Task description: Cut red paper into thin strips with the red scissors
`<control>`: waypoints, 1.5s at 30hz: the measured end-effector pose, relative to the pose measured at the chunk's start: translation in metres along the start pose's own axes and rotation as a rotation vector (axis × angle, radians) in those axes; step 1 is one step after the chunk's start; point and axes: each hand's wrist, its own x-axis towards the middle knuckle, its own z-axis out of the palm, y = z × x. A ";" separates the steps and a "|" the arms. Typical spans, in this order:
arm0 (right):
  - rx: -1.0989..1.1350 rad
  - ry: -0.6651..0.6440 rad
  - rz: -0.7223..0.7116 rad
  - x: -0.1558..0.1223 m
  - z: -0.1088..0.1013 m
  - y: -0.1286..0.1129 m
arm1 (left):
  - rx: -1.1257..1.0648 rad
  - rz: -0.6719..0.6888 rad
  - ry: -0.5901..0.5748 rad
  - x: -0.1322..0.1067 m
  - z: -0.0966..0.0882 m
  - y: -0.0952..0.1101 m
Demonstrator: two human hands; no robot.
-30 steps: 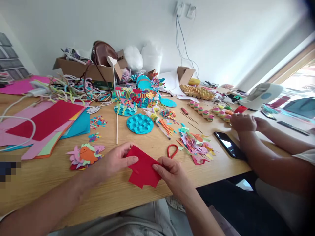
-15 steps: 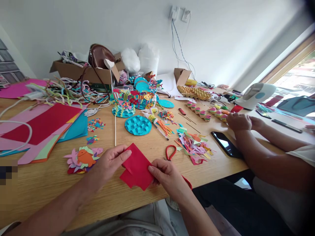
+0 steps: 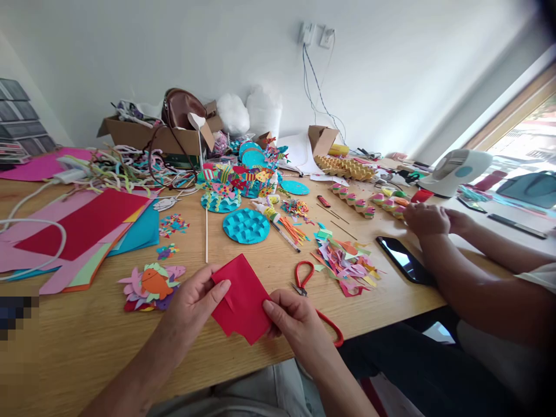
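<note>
Wooden table; left hand, right hand both pinch red paper; scissors beside right hand; best keep edges even, grip light

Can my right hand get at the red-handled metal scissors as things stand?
Probably yes: the red-handled metal scissors lie close beside your right hand, but it must likely first release the flat red paper.
</note>
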 end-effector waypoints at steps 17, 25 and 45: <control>-0.059 -0.026 -0.044 -0.006 0.003 0.004 | 0.125 0.119 0.138 -0.001 -0.007 -0.008; -0.037 0.015 -0.045 -0.004 0.004 0.001 | -0.168 0.039 0.114 -0.003 -0.001 -0.003; -0.017 0.113 -0.159 0.006 0.015 -0.001 | -0.235 -0.016 -0.003 -0.002 0.012 -0.006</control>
